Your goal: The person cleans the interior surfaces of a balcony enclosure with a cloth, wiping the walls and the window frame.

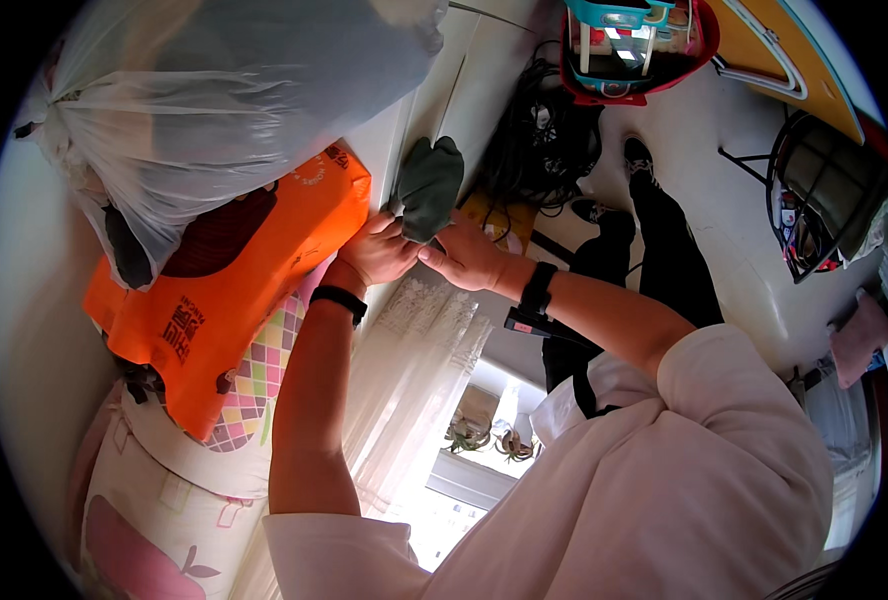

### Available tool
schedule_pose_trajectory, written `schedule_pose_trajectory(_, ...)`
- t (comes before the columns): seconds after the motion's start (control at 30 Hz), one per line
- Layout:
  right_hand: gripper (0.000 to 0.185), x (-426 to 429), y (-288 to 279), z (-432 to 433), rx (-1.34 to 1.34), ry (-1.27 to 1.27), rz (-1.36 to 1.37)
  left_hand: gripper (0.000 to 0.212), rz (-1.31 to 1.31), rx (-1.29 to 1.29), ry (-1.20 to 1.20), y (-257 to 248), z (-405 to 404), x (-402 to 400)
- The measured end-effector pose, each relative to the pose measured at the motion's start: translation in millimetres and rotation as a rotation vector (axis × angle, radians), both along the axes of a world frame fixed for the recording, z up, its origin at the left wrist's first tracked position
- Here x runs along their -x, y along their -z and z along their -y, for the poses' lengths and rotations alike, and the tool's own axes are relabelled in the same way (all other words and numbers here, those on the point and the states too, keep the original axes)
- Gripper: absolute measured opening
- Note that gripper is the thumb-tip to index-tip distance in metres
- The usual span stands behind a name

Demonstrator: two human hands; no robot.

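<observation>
A pair of dark green-grey cloth pieces, which look like folded socks point(430, 184), is held between my two hands at the middle of the view. The fingers of my left hand point(385, 249) grip their lower edge from one side. On the other side, my right hand point(465, 251) pinches the same edge, its thumb close to my left fingers. Just beside my left hand lies an orange printed plastic bag point(294, 232). Above it rests a large translucent plastic bag point(219, 105), knotted at one end, with fabric inside.
A heap of black cables point(538, 142) lies on the floor near my feet. Beyond it is a red basket point(703, 56) of things. A wire-frame basket point(778, 217) stands at the right. Patterned bedding point(189, 465) and a lace-edged curtain point(395, 375) are nearby.
</observation>
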State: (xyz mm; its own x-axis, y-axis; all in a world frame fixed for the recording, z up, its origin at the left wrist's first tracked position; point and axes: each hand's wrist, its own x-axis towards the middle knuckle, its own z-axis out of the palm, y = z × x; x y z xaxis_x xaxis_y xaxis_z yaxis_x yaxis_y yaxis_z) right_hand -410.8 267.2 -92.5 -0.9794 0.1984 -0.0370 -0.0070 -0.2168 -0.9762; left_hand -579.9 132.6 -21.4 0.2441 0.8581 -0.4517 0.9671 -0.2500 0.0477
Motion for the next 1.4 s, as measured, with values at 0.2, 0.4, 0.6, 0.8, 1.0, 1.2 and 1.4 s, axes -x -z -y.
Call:
schedule_pose_trajectory(0.2,0.047,40.9,-32.9,-16.3,-0.098,0.297,-0.058,0.009,0.187,-0.130,-0.089,8.1,5.4,0.7)
schedule_pose_trajectory(0.4,0.041,43.5,-25.7,-31.2,-0.135,0.342,-0.038,0.020,0.090,-0.165,0.085,-0.4,-10.3,5.1)
schedule_pose_trajectory(0.6,0.043,21.3,-36.8,-4.3,-0.111,0.177,0.002,0.027,0.336,0.175,-0.364,11.7,21.2,4.2)
schedule_pose_trajectory(0.8,0.044,43.7,-24.7,-31.3,-0.092,0.290,0.062,0.013,0.111,-0.222,0.125,7.1,-8.3,6.8)
schedule_pose_trajectory(1.0,0.034,27.7,-20.0,-25.5,-0.059,0.285,0.010,0.014,0.124,-0.112,0.063,-0.1,-2.8,4.6)
schedule_pose_trajectory(1.2,0.033,37.9,-24.3,-33.2,-0.018,0.269,0.056,0.014,0.172,-0.271,0.078,-2.9,-21.9,3.5)
schedule_pose_trajectory(1.4,0.030,50.7,-16.7,-46.2,-0.060,0.375,0.017,0.011,0.082,0.004,0.095,-10.4,-8.2,5.5)
